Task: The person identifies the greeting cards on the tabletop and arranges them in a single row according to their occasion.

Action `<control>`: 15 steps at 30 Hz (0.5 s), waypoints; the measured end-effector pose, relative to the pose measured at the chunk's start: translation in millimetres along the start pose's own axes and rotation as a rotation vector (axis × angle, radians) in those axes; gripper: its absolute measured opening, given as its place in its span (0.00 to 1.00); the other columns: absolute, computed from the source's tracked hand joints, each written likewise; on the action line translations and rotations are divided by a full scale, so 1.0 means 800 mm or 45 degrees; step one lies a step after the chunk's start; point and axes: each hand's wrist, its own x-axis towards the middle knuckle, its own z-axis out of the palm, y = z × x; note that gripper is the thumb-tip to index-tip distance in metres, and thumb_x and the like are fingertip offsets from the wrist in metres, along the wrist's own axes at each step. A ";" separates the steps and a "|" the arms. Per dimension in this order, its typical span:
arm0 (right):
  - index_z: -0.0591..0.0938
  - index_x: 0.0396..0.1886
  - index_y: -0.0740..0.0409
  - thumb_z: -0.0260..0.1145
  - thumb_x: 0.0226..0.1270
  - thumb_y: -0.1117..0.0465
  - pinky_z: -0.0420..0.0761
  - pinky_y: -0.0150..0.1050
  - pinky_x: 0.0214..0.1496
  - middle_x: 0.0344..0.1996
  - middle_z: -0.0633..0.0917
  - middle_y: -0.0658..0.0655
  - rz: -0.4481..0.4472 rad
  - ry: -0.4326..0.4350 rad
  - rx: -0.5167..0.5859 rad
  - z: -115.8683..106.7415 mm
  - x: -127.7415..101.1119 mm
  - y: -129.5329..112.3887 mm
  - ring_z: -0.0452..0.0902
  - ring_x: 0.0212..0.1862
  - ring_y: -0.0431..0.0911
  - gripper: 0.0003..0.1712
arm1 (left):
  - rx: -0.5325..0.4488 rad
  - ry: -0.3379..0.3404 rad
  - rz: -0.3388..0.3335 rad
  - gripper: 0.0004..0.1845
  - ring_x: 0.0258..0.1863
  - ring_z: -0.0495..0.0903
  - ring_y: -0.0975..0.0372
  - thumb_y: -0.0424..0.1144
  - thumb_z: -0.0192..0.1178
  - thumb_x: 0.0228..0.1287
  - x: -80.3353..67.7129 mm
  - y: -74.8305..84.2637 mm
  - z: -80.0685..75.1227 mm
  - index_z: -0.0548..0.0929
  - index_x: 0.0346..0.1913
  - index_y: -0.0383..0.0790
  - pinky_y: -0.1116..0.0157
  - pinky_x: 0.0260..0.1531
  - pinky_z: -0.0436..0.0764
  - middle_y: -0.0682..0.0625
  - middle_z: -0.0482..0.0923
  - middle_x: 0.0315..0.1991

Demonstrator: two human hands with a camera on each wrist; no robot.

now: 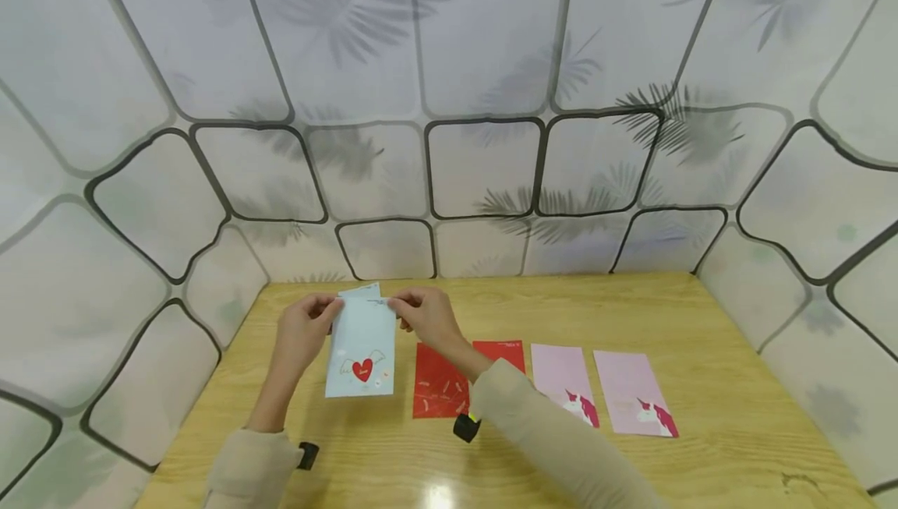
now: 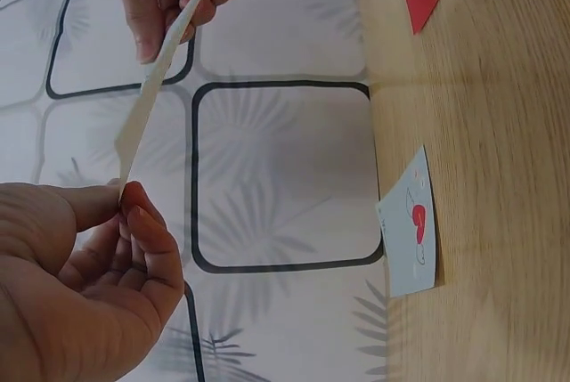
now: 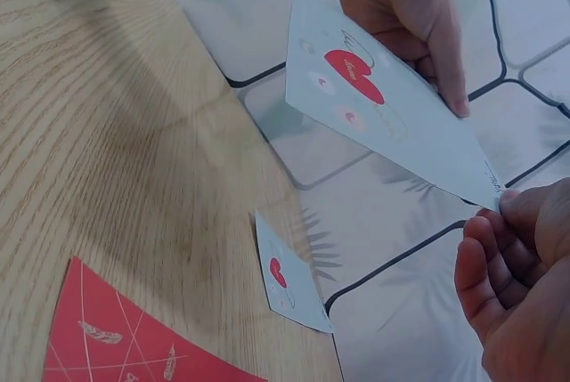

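Note:
Both hands hold a light blue envelope (image 1: 361, 345) with a red winged heart up off the wooden table (image 1: 701, 322). My left hand (image 1: 328, 312) pinches its top left corner and my right hand (image 1: 403, 308) pinches its top right corner. In the left wrist view the envelope (image 2: 158, 75) shows edge-on, between my left hand (image 2: 125, 202) below and my right hand (image 2: 169, 8) above. The right wrist view shows its heart side (image 3: 383, 106), with my right hand (image 3: 503, 206) on one corner and my left hand (image 3: 419, 35) on the far edge.
A second blue heart envelope (image 1: 359, 290) lies flat by the back wall, behind the held one. To the right lie two red envelopes (image 1: 436, 384) and two pink unicorn envelopes (image 1: 561, 375) in a row. Patterned walls close in the table on three sides.

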 end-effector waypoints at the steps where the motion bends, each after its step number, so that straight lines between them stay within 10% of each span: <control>1: 0.90 0.40 0.61 0.69 0.74 0.61 0.82 0.36 0.28 0.27 0.86 0.65 0.000 -0.003 0.004 -0.001 0.000 0.000 0.79 0.25 0.51 0.08 | -0.007 -0.001 -0.002 0.15 0.32 0.77 0.62 0.40 0.61 0.76 0.000 0.001 0.001 0.85 0.51 0.29 0.74 0.29 0.79 0.41 0.82 0.38; 9: 0.90 0.37 0.60 0.70 0.72 0.62 0.82 0.39 0.27 0.22 0.83 0.51 -0.003 -0.006 0.009 -0.008 -0.004 0.001 0.75 0.21 0.40 0.06 | -0.013 -0.002 0.007 0.14 0.31 0.77 0.62 0.40 0.62 0.76 0.001 -0.002 0.008 0.85 0.51 0.30 0.73 0.28 0.79 0.42 0.82 0.37; 15: 0.90 0.35 0.61 0.71 0.71 0.63 0.81 0.37 0.26 0.25 0.85 0.64 0.038 -0.015 0.013 -0.008 -0.005 0.004 0.78 0.22 0.53 0.06 | -0.001 0.010 0.019 0.12 0.30 0.76 0.61 0.38 0.62 0.75 0.003 -0.005 0.013 0.86 0.48 0.29 0.73 0.27 0.78 0.43 0.81 0.35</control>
